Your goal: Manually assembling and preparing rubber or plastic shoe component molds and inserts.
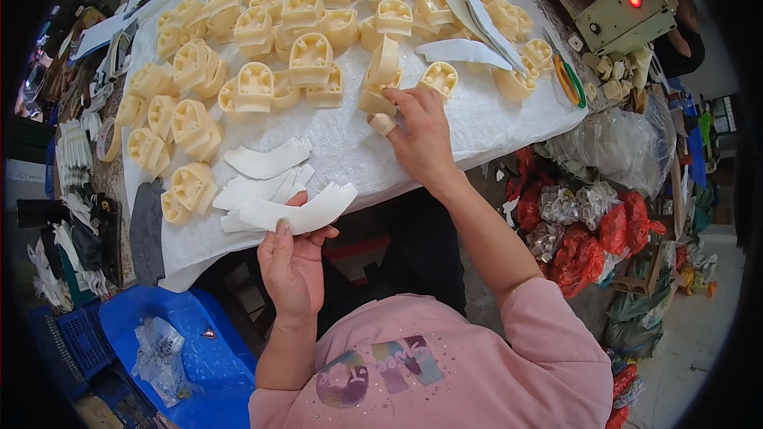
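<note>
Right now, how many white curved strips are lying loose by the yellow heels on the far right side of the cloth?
2 that I can tell: one white curved strip flat on the cloth, another strip propped across the heels. More may be hidden beneath.

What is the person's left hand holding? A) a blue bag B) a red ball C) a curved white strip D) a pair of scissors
C: the left hand pinches a curved white strip at the table's edge, while the right hand grips a cream plastic piece.
</note>
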Motion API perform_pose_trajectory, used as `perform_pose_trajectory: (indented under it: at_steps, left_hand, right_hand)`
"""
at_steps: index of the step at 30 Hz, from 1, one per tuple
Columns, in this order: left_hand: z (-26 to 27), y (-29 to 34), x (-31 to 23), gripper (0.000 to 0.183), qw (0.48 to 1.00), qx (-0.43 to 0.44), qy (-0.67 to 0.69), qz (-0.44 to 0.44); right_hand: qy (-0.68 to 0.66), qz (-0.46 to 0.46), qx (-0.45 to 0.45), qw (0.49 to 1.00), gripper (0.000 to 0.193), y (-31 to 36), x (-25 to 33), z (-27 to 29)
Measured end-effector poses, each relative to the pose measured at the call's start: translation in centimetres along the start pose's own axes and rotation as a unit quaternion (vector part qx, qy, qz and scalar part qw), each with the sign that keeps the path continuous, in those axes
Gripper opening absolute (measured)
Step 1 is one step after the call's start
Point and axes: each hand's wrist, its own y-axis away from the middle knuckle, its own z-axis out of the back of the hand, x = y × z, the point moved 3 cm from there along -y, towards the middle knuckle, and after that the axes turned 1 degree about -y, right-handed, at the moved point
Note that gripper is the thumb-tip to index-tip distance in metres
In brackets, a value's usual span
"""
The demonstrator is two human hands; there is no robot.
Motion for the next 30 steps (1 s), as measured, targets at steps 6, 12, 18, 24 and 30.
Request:
perform_pose_trajectory:
  at_steps: [6, 12, 18, 24, 30]
  left_hand:
    - [0.0, -0.1, 0.1, 0.041, 1.0, -0.01, -0.011, 0.014]
    - [0.1, 0.0, 0.2, 0.042, 1.0, -0.011, -0.01, 0.016]
    - [0.1, 0.0, 0.4, 0.04, 1.0, -0.008, -0.002, 0.021]
    - [-1.3, -0.1, 0.6, 0.04, 1.0, 0.003, 0.011, 0.005]
    - [-2.0, 0.9, -0.2, 0.044, 0.999, 0.033, 0.018, 0.021]
  right_hand:
    - [-0.115, 0.019, 0.059, 0.991, 0.048, 1.0, -1.0, 1.2]
    - [0.038, 0.046, 0.04, 0.997, 0.05, 1.2, -0.6, 3.0]
    - [-0.369, -0.224, 0.03, 0.902, 0.032, 3.1, 0.1, 4.5]
    - [-0.386, 0.05, -0.005, 0.921, 0.038, 4.4, 6.6, 5.0]
    - [-0.353, 0.175, -0.042, 0.918, 0.039, 4.9, 9.1, 2.7]
